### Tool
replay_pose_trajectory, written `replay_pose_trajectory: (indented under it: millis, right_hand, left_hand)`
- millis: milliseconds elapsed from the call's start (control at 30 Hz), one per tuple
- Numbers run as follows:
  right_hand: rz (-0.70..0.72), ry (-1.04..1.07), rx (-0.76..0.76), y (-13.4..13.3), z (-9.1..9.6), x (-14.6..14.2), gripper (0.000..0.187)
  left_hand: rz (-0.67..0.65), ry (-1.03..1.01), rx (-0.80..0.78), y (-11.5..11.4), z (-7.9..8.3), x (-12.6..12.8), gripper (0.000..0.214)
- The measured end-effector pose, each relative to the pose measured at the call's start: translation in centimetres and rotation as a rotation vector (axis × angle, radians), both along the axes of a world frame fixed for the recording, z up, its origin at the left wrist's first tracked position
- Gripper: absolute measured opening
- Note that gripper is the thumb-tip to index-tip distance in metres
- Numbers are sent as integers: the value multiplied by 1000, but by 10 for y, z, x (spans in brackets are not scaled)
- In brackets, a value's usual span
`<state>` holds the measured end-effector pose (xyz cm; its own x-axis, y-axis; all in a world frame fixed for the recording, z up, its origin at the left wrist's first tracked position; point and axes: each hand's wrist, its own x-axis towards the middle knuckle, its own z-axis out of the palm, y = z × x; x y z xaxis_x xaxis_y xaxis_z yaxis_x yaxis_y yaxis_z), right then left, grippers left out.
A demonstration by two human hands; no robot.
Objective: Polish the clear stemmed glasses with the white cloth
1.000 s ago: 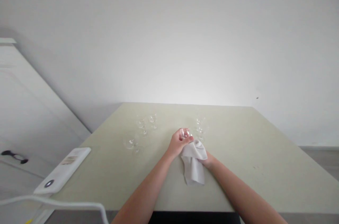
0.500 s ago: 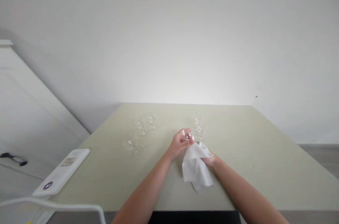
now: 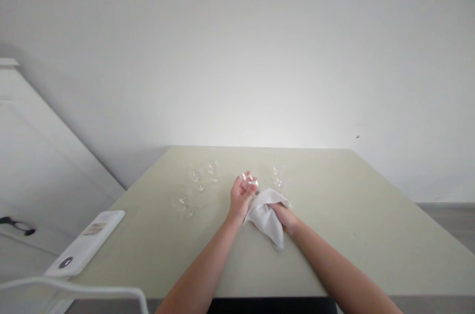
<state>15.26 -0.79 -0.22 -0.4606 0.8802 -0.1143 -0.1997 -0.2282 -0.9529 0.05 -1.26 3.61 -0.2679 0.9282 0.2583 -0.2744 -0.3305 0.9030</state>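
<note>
Above the middle of the table, my left hand is wrapped round the bowl of a clear stemmed glass. My right hand is closed on a white cloth, which drapes over its fingers and hangs down to the left. The cloth lies against the lower part of the glass and hides its stem and base, along with most of my right fingertips.
Several clear stemmed glasses stand on the left of the pale table. More glasses stand beyond my right hand. A white flat box lies at the left edge, beside a white cabinet.
My left hand has moved left and slightly away from me with the glass. My right hand and the cloth have shifted left, and the cloth now spreads over the right fingers.
</note>
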Motion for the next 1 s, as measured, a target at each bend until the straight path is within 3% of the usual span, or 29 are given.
replay_pose_trajectory:
  millis: [133,267,400,667,867,1000]
  right_hand:
    - [-9,14,19,0,4,-4,42]
    - [-21,-37,74,5,-4,-4,41]
    - [-3,-108,133,8,-6,-2,40]
    - [122,-350,221,5,14,15,37]
    - [463,-416,339,-3,21,20,28]
    - [544,-325,427,-9,30,17,31]
  left_hand:
    - [-5,173,59,-9,2,6,71]
    - [3,386,119,-14,4,5,70]
    - [44,388,118,-14,5,4,69]
    - [67,441,146,-15,2,5,69]
    - [126,480,128,-10,1,3,70]
    - [91,492,91,-8,-1,5,67]
